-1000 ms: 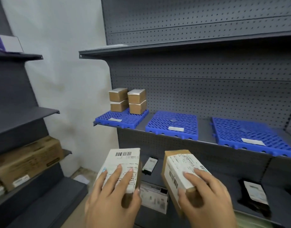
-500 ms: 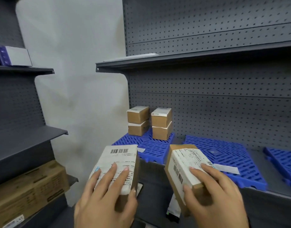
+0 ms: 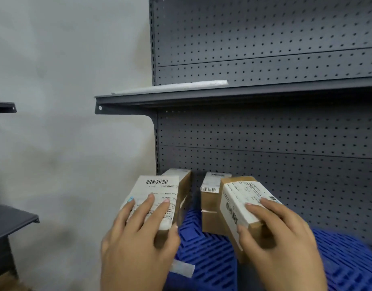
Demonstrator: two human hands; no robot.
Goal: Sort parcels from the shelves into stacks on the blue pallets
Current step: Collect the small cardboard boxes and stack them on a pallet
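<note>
Left hand grips the left parcel, a brown carton with a white barcoded shipping label on its upper face. Three fingers lie flat across the label, and the thumb presses against the carton's near right edge. One fingernail is light blue.

Right hand grips the right parcel, a similar carton tilted toward the left. Its label faces up and wraps over the left edge. The fingers curl over the right part of the label, and the thumb holds the near corner.

Both parcels are held in the air, side by side with a gap between them, in front of the cartons already placed on the blue pallet.

Two stacks stand at the rear of that pallet, against the back panel:
- The left stack is mostly hidden behind the left parcel.
- The right stack shows two cartons, one on the other. The upper one carries a barcode label.

A small white tag sits at the front edge of the pallet. A second blue pallet lies to the right, blurred, with a narrow dark gap between the two.

The perforated back panel is dark grey metal. The upper shelf carries a flat white sheet at its left end. A pale wall lies to the left of the unit. A separate dark shelf projects from the far left edge, with a corner of brown cardboard below it.
</note>
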